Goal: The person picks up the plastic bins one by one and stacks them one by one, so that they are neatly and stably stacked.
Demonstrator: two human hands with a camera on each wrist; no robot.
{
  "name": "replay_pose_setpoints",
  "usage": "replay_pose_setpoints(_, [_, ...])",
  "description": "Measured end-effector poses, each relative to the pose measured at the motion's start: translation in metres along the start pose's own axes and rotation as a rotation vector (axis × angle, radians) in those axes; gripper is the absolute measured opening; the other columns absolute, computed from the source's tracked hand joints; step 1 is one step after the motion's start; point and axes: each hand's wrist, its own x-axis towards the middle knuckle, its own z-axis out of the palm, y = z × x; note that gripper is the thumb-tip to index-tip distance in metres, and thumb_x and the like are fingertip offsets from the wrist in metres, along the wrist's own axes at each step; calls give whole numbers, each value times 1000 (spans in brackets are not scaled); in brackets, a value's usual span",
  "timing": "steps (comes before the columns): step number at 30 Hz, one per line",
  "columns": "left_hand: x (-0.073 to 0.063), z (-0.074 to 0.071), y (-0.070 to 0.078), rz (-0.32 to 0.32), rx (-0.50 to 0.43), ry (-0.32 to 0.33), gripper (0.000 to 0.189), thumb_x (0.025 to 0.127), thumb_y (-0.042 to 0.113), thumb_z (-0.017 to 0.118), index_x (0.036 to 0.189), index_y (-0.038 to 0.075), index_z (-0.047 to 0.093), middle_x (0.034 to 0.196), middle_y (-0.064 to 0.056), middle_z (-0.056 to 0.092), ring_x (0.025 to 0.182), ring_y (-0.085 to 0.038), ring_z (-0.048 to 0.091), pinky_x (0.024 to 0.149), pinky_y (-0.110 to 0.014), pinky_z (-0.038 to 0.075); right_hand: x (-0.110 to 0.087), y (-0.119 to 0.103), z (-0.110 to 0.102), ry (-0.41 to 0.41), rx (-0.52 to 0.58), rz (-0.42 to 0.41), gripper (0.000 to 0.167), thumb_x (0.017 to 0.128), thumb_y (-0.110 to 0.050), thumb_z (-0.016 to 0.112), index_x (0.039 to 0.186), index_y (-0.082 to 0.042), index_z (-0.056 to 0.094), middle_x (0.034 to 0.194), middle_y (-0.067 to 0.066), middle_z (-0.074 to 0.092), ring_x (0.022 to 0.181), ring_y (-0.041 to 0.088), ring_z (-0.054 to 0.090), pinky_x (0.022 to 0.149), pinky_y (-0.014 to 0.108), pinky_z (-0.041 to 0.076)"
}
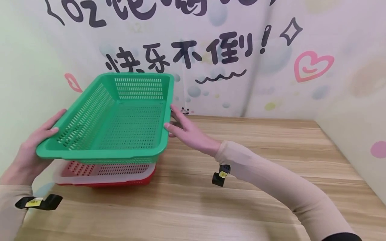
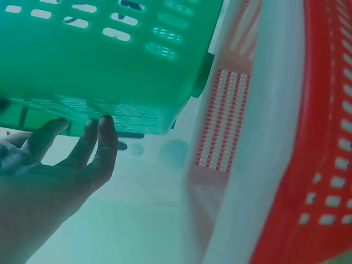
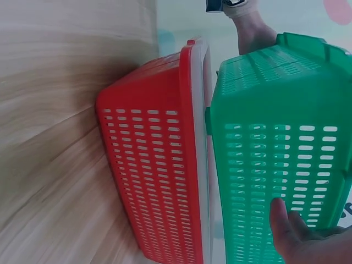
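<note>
A green slotted plastic basket [image 1: 129,125] hangs tilted in the air, its inside toward the head camera. My left hand [image 1: 36,144] holds its left side, thumb by the rim; in the left wrist view the fingers [image 2: 102,146] touch the basket's outer wall. At the opposite side my right hand [image 1: 191,130] grips the rim, with fingers against the slotted wall in the right wrist view. Directly below are a white basket [image 1: 120,170] and a red basket [image 3: 143,159], the white one nested in the red, on the table. The green basket hides much of them.
The wood-grain table [image 1: 241,201] extends to the right of the baskets. A printed wall hanging [image 1: 211,90] with dark lettering stands behind, and pale walls close in at both sides.
</note>
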Motion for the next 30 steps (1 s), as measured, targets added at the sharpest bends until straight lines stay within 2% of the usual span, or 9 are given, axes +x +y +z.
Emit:
replay_pose_setpoints(5, [-5, -7, 2, -3, -15, 13, 58, 102, 0, 10, 152, 19, 34, 136, -7, 55, 87, -24, 70, 84, -27, 52, 9, 1, 8, 5, 0, 39, 68, 103, -21, 47, 156, -13, 5, 157, 7, 24, 132, 22, 42, 91, 30, 50])
replay_pose_setpoints(9, [-10, -13, 4, -13, -18, 27, 58, 102, 0, 10, 152, 19, 34, 135, -7, 57, 88, -25, 70, 84, -27, 52, 15, 4, 13, -13, -24, 63, 71, 102, -23, 49, 156, -13, 3, 158, 7, 22, 133, 21, 41, 92, 28, 49])
replay_pose_setpoints(13, [-13, -18, 6, -45, 53, 28, 58, 103, 0, 12, 150, 23, 38, 129, -6, 61, 85, -24, 71, 80, -27, 54, 17, 9, 16, -25, -57, 97, 73, 101, -24, 51, 156, -13, 5, 157, 9, 24, 134, 21, 40, 95, 29, 47])
replay_pose_setpoints(19, [-17, -25, 9, -104, 401, 103, 56, 103, 0, 26, 146, 31, 43, 111, 4, 69, 72, -17, 71, 71, -19, 53, 14, 16, 17, -47, -151, 148, 73, 100, -30, 53, 156, -12, 11, 154, 10, 30, 137, 18, 35, 106, 35, 36])
replay_pose_setpoints(21, [-18, -28, 9, -132, 589, 143, 55, 103, 2, 32, 147, 32, 41, 105, 9, 68, 70, -11, 69, 69, -15, 51, 13, 18, 16, -74, -189, 155, 73, 100, -32, 53, 156, -11, 11, 154, 10, 30, 138, 18, 33, 107, 37, 34])
replay_pose_setpoints(23, [-20, -32, 9, -166, 814, 181, 51, 104, 8, 38, 149, 31, 39, 115, 18, 61, 82, 2, 64, 71, -11, 46, 13, 20, 15, -124, -254, 144, 73, 100, -31, 53, 156, -11, 10, 155, 10, 29, 138, 20, 33, 107, 38, 34])
replay_pose_setpoints(26, [-24, -37, 9, -198, 1118, 198, 47, 105, 16, 39, 151, 27, 35, 127, 27, 46, 99, 16, 46, 73, -5, 38, 11, 25, 9, -221, -373, 134, 73, 100, -26, 54, 155, -9, 10, 155, 13, 28, 137, 26, 35, 106, 38, 37])
replay_pose_setpoints(28, [-25, -39, 10, -204, 1206, 189, 46, 106, 19, 38, 152, 22, 33, 132, 30, 36, 104, 21, 35, 75, -2, 34, 9, 28, 5, -272, -437, 135, 72, 100, -24, 54, 155, -7, 11, 155, 14, 27, 136, 29, 36, 104, 37, 39])
replay_pose_setpoints(30, [-23, -38, 9, -222, 1245, 185, 46, 106, 22, 38, 152, 21, 33, 136, 26, 36, 104, 21, 36, 76, -2, 34, 5, 31, -1, -295, -476, 162, 71, 100, -24, 53, 154, -5, 12, 155, 16, 27, 136, 31, 36, 104, 37, 40])
